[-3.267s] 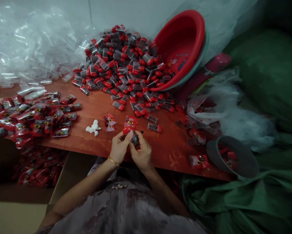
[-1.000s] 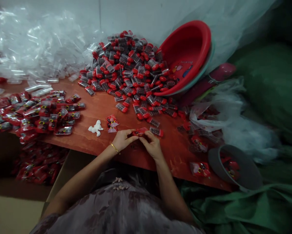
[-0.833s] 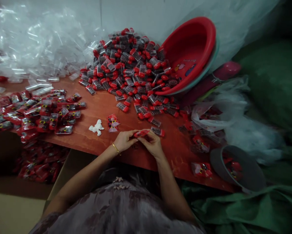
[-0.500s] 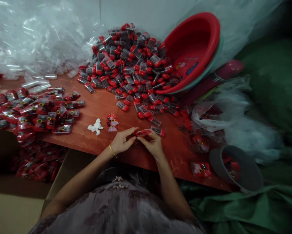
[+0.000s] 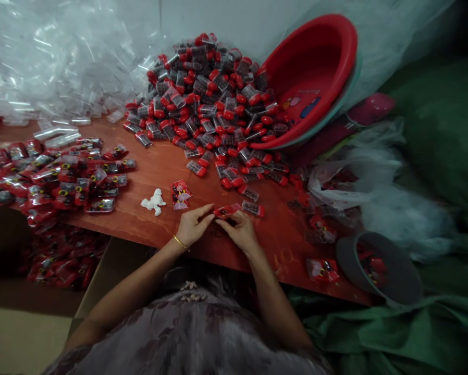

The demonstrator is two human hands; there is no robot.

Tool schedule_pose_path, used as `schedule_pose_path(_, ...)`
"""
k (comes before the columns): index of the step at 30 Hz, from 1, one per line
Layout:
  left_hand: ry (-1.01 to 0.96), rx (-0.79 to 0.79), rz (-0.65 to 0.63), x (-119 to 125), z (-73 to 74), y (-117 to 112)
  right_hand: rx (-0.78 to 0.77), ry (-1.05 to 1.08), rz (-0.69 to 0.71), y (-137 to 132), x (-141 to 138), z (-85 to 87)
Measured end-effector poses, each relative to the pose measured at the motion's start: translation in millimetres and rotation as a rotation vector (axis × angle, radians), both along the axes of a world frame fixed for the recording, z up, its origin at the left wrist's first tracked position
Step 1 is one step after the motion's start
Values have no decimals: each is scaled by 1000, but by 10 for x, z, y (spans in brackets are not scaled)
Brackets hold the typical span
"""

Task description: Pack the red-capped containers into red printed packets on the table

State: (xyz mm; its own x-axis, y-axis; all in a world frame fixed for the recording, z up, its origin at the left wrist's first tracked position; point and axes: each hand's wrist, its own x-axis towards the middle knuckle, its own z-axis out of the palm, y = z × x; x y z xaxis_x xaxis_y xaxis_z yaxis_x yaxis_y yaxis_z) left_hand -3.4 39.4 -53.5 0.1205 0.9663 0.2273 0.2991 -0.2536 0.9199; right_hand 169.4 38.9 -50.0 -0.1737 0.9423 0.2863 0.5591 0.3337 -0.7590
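Both hands meet over the front edge of the red-brown table [image 5: 151,174]. My left hand [image 5: 193,226], with a gold bracelet at the wrist, has its fingers stretched toward a small red packet [image 5: 226,210] and touches its left end. My right hand [image 5: 239,230] pinches the same packet from the right and below. A loose red-capped clear vial [image 5: 253,209] lies just right of the packet. A red printed card [image 5: 180,194] and a crumpled white scrap [image 5: 154,202] lie left of my hands.
A big heap of red-capped vials [image 5: 210,101] spills from a tipped red basin [image 5: 310,78] at the back. Filled red packets [image 5: 58,177] cover the left side, clear empty sleeves [image 5: 50,67] pile behind them. A grey bowl [image 5: 378,268] sits at right beside green cloth [image 5: 394,333].
My hands lowered the packet from in front of me onto the table. My left fingers went from a closed pinch to stretched out along the packet. The view shifted slightly.
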Motion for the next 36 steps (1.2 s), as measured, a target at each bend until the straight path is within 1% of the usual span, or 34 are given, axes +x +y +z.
schedule_pose_path(3, 34, 35, 49, -40, 45, 5, -8, 11, -7, -4, -4, -3)
schedule_pose_path(8, 130, 138, 13, -64, 125, 37, -17, 38, -10, 11, -9, -18)
schedule_pose_path(12, 195, 221, 6, -53, 139, 54, -39, 45, -47, 9, 0, -63)
schedule_pose_path(17, 327, 368, -45, -77, 170, 82, -53, 61, -17, 11, 12, -84)
schedule_pose_path(20, 418, 458, -68, -85, 208, 98, -88, 81, -19, 10, -1, -94)
schedule_pose_path(22, 447, 479, -75, -82, 221, 102, -120, 92, -28, 6, -13, -102)
schedule_pose_path(24, 462, 467, -79, -80, 221, 99, -129, 98, -32, 8, -22, -99)
schedule_pose_path(27, 455, 408, -84, -88, 214, 84, -93, 63, -24, 25, -26, -65)
schedule_pose_path(31, 346, 275, -62, -104, 241, 71, -57, 25, -6, 55, -30, -8)
schedule_pose_path(32, 315, 243, -78, -103, 249, 74, -55, 32, 7, 56, -31, 6)
schedule_pose_path(36, 220, 126, -231, -85, 230, 104, -57, 112, 22, 24, -24, 60)
